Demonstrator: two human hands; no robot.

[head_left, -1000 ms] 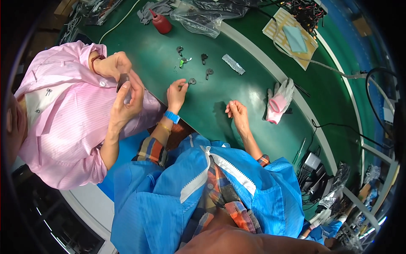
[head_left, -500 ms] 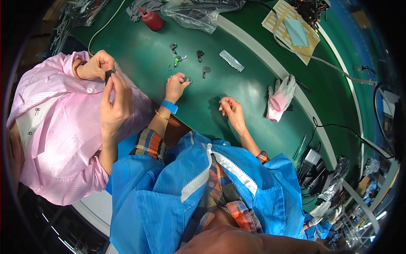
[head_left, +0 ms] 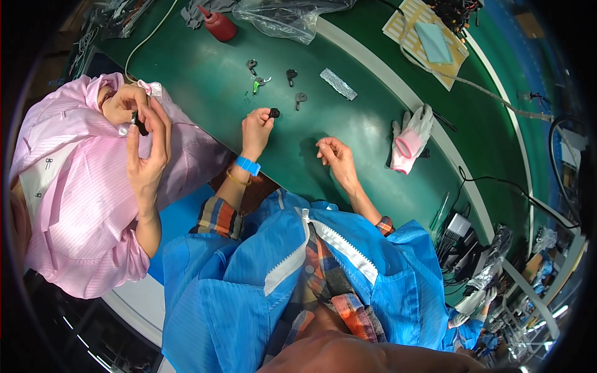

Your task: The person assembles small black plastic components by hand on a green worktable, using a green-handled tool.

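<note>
My left hand [head_left: 256, 132] is closed in a pinch around a small black earbud-like piece [head_left: 274, 113], held by the fingertips over the green table. Beyond it, several similar dark stemmed pieces lie spread on the table: one at the far left [head_left: 251, 66], one with a bright green part [head_left: 260, 84], another dark one [head_left: 291, 77] and a greyer one [head_left: 301, 100]. My right hand [head_left: 337, 158] hovers at the near side of the table, fingers loosely curled and apart from the thumb; nothing shows in it.
At left, a co-worker in pink handles a small black piece [head_left: 139, 123]. A silvery strip [head_left: 338, 84], a red squeeze bottle [head_left: 219, 27] and clear plastic bags [head_left: 280, 18] lie farther back. Grey-and-pink gloves [head_left: 410, 139] rest at right, near cables [head_left: 504, 184].
My left hand has drawn back slightly, and the small piece at its fingertips now looks darker and turned. The co-worker's hands have shifted left and down. My right hand has barely moved.
</note>
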